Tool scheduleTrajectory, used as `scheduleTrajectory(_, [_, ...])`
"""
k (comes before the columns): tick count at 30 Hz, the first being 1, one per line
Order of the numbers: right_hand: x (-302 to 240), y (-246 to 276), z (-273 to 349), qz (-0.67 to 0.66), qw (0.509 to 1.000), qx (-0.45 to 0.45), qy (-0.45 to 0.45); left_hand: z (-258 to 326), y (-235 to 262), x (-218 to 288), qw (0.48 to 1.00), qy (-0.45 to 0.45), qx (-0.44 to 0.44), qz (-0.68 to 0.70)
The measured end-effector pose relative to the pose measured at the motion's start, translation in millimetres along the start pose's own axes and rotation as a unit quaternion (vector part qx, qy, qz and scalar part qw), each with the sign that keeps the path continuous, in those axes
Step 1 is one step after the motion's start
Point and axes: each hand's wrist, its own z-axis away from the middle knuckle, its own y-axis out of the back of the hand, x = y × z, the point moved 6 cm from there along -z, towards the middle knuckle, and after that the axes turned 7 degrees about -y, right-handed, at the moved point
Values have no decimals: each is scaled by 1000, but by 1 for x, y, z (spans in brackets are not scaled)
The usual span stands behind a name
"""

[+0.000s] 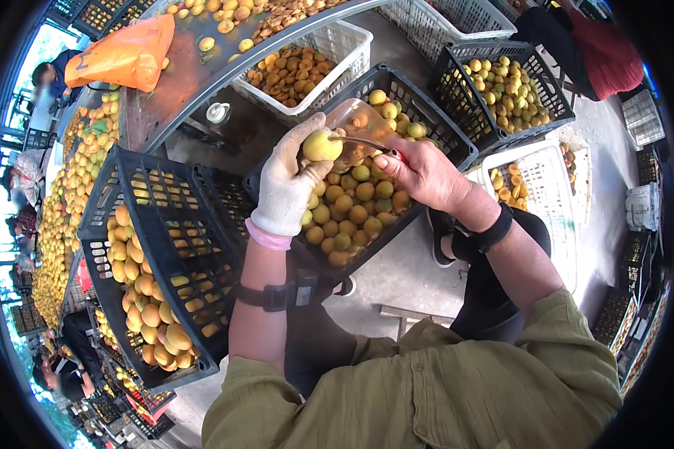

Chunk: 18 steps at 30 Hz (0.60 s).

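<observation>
Gloved left hand (286,185) clasps a yellow apricot (322,145) while right hand (424,173) pinches a thin pitting tool (363,142) into it.

Grey concrete floor (397,277) lies below, lit by daylight. A long metal tabletop (180,90) curves along the upper left. Black crates (150,217) and white baskets (547,187) crowd around it.

gloved left hand (288,179) grips apricot (322,145) | right hand (421,173) holds knife (363,141) | over black crate (434,135)
</observation>
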Motion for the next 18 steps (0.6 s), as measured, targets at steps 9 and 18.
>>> scheduleTrajectory(9, [-6, -35, 1, -59, 997, 47, -24, 10, -30, -14, 942, 58, 85, 320])
scheduleTrajectory(18, [-20, -59, 0, -184, 981, 47, -22, 16, -40, -38, 883, 131, 126, 432])
